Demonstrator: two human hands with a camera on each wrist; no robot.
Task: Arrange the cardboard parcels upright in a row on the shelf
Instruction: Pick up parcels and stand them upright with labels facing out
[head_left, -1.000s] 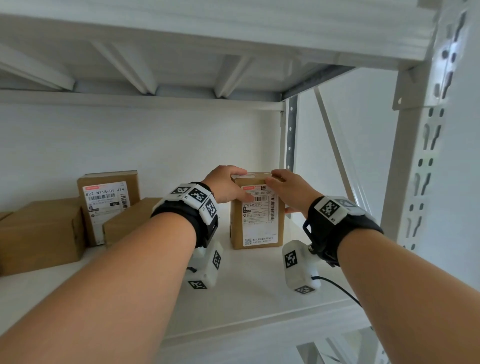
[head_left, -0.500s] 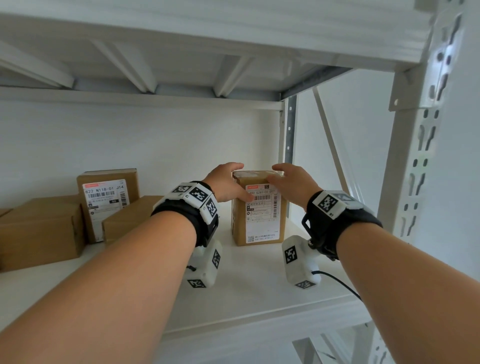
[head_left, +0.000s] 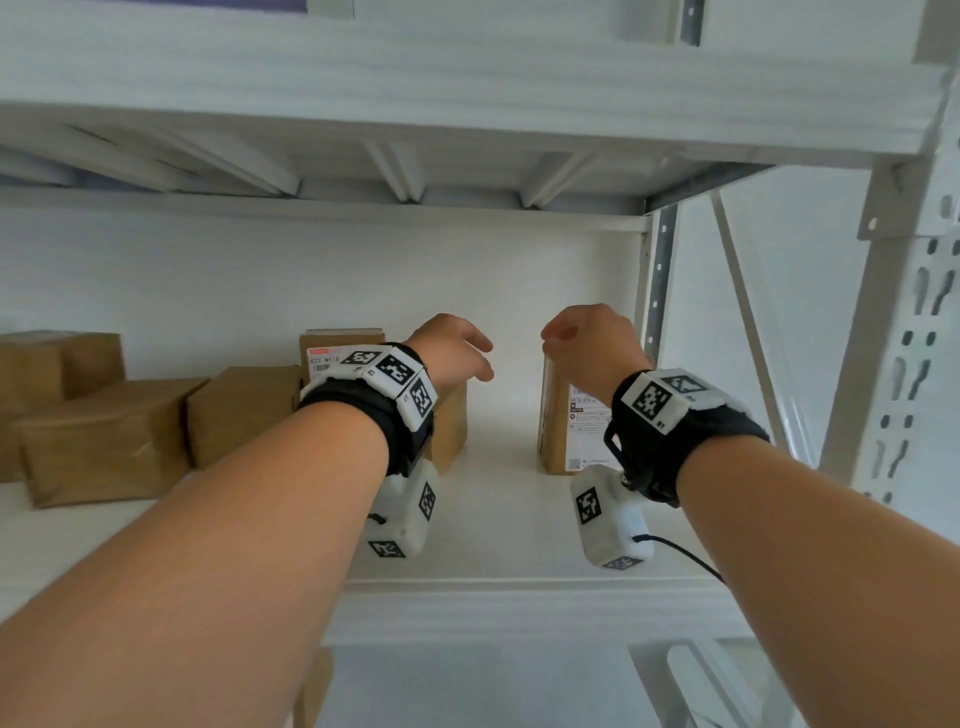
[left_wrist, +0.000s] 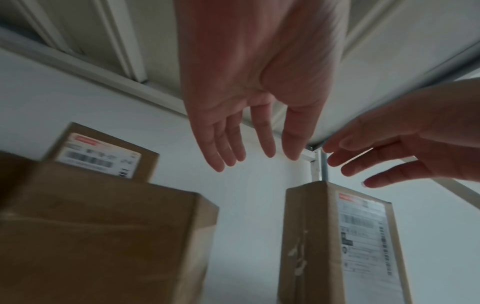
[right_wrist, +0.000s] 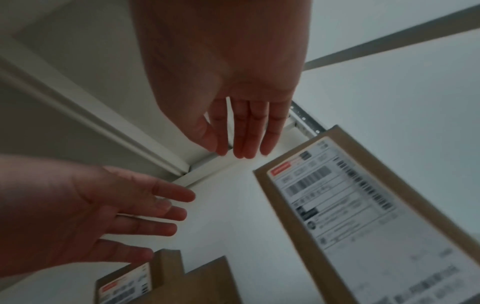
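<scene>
Nothing held: left hand and right hand both released, fingers loosely extended, hanging in the air above the shelf with a bare gap between them.

From the head view: an upright parcel standing just under and behind the right hand, near the shelf's right end, its white label facing forward and partly hidden by the wrist. A second upright parcel behind the left wrist, only its top and label edge showing. Low parcels lying flat farther left of the left hand, one stacked higher at the far edge. White shelf board, white back wall, a slotted metal upright right of the right arm, ribbed underside of the next shelf overhead.

From the left wrist view, not seen from the head: left palm open, fingers straight and slightly spread, touching nothing; right hand alongside, fingers clear above the top of the upright parcel. Brown tape-wrapped side visible, label with barcode on its front. A flat parcel close below, the labelled parcel behind it.

From the right wrist view: right hand with fingers together, free of the upright parcel below and to its right; label print blurred, not readable. Left hand spread at the lower left.
</scene>
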